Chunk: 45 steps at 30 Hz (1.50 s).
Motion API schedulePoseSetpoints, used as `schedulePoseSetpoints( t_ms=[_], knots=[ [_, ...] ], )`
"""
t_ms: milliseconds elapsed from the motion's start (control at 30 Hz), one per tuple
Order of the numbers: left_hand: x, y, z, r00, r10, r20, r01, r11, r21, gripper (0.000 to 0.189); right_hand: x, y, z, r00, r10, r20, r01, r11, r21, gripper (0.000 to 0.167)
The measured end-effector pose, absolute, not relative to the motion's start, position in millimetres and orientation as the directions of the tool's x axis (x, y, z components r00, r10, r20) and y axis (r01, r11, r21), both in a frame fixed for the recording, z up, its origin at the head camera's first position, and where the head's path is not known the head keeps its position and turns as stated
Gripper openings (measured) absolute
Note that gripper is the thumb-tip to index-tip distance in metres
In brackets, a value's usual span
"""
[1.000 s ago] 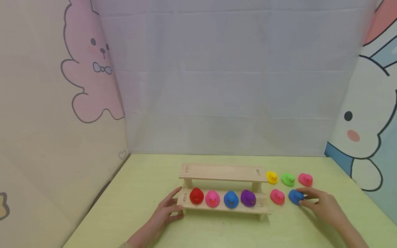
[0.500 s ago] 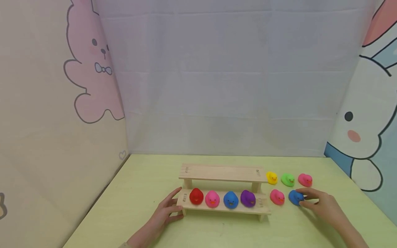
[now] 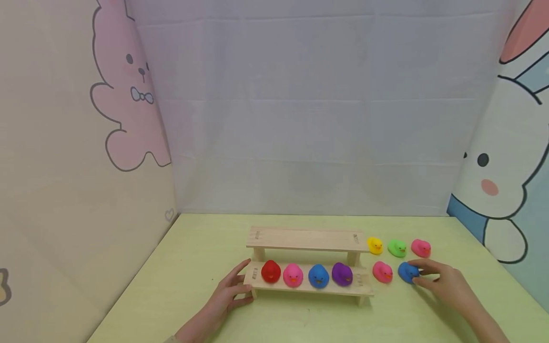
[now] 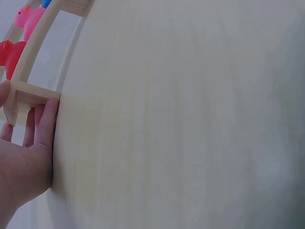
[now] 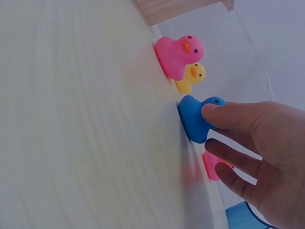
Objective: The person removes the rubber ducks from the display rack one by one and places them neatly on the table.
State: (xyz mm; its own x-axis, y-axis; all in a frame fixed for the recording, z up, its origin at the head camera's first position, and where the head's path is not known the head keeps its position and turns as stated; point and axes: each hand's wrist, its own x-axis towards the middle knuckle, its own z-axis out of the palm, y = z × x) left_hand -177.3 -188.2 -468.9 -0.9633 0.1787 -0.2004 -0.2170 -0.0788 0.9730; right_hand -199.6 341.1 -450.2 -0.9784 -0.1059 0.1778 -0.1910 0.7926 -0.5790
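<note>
My right hand point(image 3: 447, 284) pinches a blue rubber duck point(image 5: 193, 117) between thumb and fingers; the duck is low at the tabletop. In the right wrist view the other fingers spread beside it. My left hand point(image 3: 224, 296) touches the left end of a two-step wooden rack point(image 3: 306, 238), its fingers fairly straight along the lower shelf and leg point(image 4: 40, 91). On that lower shelf sit a red duck point(image 3: 271, 271), a pink duck point(image 3: 293, 275), a blue duck point(image 3: 319, 276) and a purple duck point(image 3: 342, 274). The upper shelf carries nothing.
Right of the rack, a pink duck point(image 3: 382, 272) sits beside the pinched one. Behind them stand a yellow duck point(image 3: 375, 246), a green duck point(image 3: 397, 248) and another pink duck point(image 3: 421, 248). White sheeting point(image 3: 317, 114) and printed side panels point(image 3: 493, 190) border the table point(image 3: 193, 247).
Both hands keep their places, the right on the blue duck and the left at the rack. The head view shifts very slightly.
</note>
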Motion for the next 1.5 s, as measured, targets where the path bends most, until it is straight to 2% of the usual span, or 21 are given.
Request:
schedulePoseSetpoints(
  t_ms=[800, 1367, 1500],
  knots=[
    [-179.3, -188.5, -471.7, -0.964, 0.184, -0.192, -0.209, -0.079, 0.975, 0.076, -199.0, 339.7, -449.7, -0.977, -0.11, 0.183, -0.197, 0.793, -0.576, 0.035],
    [-180.7, -189.3, -473.7, -0.96, 0.195, -0.201, -0.22, -0.083, 0.972, 0.076, -198.8, 325.7, -427.7, -0.968, -0.107, 0.229, -0.217, 0.818, -0.532, 0.056],
    [-181.7, -189.4, -474.5, -0.96, 0.199, -0.198, -0.217, -0.081, 0.973, 0.076, -195.6, 312.6, -416.8, -0.946, -0.123, 0.301, -0.27, 0.814, -0.514, 0.056]
  ],
)
